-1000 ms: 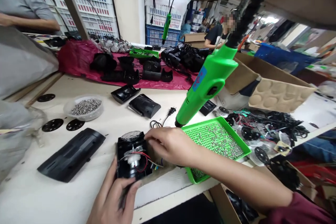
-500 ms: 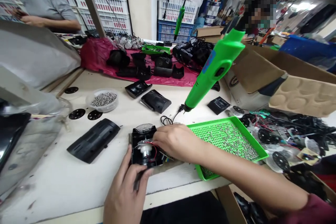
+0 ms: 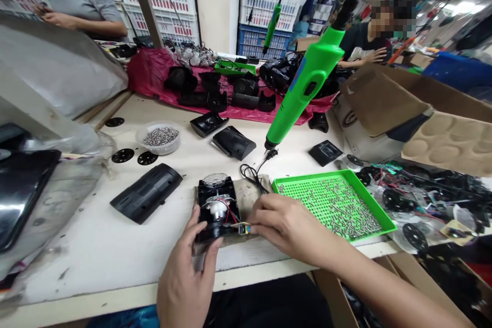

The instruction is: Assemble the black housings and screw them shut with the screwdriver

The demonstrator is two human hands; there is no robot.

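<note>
A black plastic housing [image 3: 202, 199] lies on a worn pad [image 3: 249, 197] near the table's front, with a round grille [image 3: 215, 180] at its far end. Inside it sits a white and silver motor [image 3: 218, 209] with red wires. My left hand [image 3: 186, 277] grips the housing's near left side, thumb and fingers around the edge. Between the fingertips of my right hand [image 3: 292, 225] is a small circuit board [image 3: 243, 228] with blue and yellow parts, at the housing's right edge. The cord [image 3: 251, 173] with a plug lies just beyond.
A green electric screwdriver [image 3: 303, 89] hangs over the table. At right are a green tray [image 3: 303, 189] of screws and a heap of loose parts. Black shells [image 3: 148, 192], discs and a tub [image 3: 159, 138] of small metal pieces lie left and beyond. Two people sit farther off.
My right hand has moved right and nearer from over the motor, and the circuit board now shows in its fingers. My left hand stays on the housing. The camera view has shifted slightly.
</note>
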